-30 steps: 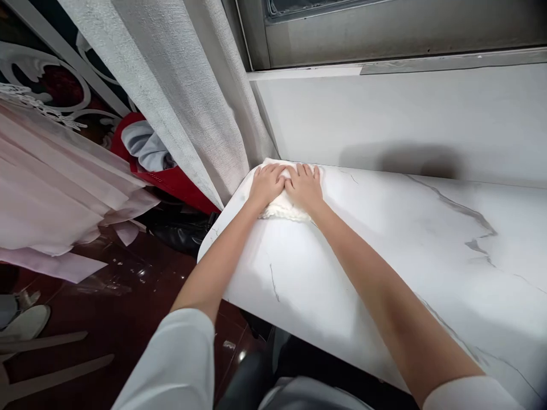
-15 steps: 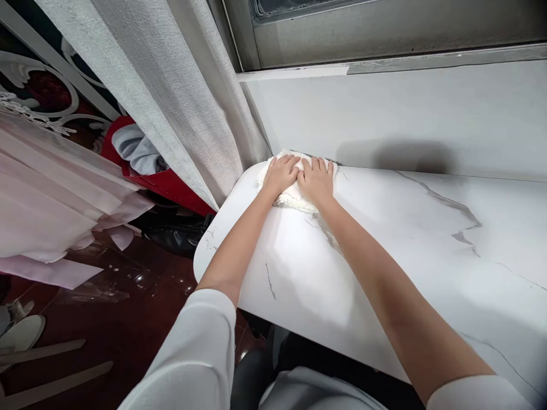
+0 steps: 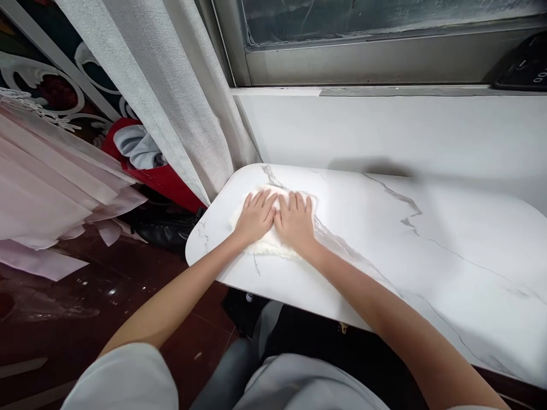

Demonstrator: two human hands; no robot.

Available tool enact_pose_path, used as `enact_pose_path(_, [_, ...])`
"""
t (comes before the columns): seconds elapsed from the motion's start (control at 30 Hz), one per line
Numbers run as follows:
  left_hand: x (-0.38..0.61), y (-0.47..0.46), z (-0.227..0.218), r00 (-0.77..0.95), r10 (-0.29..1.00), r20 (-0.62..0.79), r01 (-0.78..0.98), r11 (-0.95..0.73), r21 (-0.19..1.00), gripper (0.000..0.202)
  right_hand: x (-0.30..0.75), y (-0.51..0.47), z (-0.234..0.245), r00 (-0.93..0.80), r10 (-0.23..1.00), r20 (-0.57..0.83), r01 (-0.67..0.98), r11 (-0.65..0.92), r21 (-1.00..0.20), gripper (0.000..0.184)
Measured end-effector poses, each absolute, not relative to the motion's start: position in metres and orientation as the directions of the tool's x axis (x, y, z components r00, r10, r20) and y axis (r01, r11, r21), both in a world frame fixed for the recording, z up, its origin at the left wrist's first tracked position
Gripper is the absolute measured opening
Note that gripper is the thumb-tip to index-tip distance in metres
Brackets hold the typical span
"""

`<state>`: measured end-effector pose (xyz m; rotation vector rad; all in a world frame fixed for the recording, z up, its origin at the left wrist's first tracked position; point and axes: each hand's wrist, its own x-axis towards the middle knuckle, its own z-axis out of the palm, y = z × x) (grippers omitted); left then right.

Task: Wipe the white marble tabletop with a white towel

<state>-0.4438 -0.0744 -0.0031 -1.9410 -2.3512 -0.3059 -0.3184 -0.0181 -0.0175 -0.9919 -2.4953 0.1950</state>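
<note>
A cream-white cloth (image 3: 270, 246) lies spread on the white marbled tabletop (image 3: 376, 228), close to its rounded left end. Both of my hands press flat on it, side by side, with the thumbs nearly meeting. My left hand (image 3: 255, 217) has its fingers stretched out and a little apart over the cloth's left half. On the right half rests my right hand (image 3: 294, 222), its fingers likewise extended toward the wall. Part of the cloth is hidden beneath the palms.
A grey-white curtain (image 3: 179, 85) hangs at the table's left end. Behind the table are a white wall panel (image 3: 299, 131) and a window (image 3: 363, 23), with a black object (image 3: 523, 65) on its ledge. A red bag (image 3: 171, 185) and pink fabric (image 3: 55, 182) are at left.
Both hands and the cloth have moved from the table's back edge by the wall toward me and slightly left. The view has tilted a little, showing more of the window.
</note>
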Motion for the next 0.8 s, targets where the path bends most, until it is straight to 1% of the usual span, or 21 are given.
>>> enact_pose_path(0.17, [-0.427,-0.136,-0.005,-0.217,0.955,0.201,0.976,0.208,0.07,0.052,-0.299,-0.072,-0.011,-0.724,0.63,0.28,0.549,0.772,-0.32,0.054])
enact_pose_path(0.27, [-0.413,-0.158,-0.007,-0.254,0.944,0.211,0.967,0.247,0.061,0.053,-0.286,-0.089,-0.01,-0.756,0.593,0.277,0.509,0.799,-0.319,0.055])
enact_pose_path(0.37, [-0.398,-0.17,-0.01,-0.28,0.932,0.231,0.96,0.274,0.058,0.053,-0.273,-0.097,-0.01,-0.779,0.561,0.282,0.487,0.823,-0.292,0.055])
enact_pose_path(0.53, [-0.373,-0.176,-0.014,-0.294,0.918,0.266,0.955,0.291,0.053,0.052,-0.251,-0.101,-0.011,-0.787,0.545,0.288,0.477,0.834,-0.276,0.054])
enact_pose_path(0.63, [-0.354,-0.173,-0.014,-0.276,0.921,0.276,0.961,0.272,0.052,0.052,-0.232,-0.099,-0.013,-0.779,0.543,0.313,0.484,0.838,-0.25,0.054])
enact_pose_path(0.8, [-0.326,-0.164,-0.011,-0.179,0.952,0.25,0.984,0.172,0.048,0.054,-0.197,-0.094,-0.014,-0.764,0.546,0.344,0.517,0.837,-0.179,0.055])
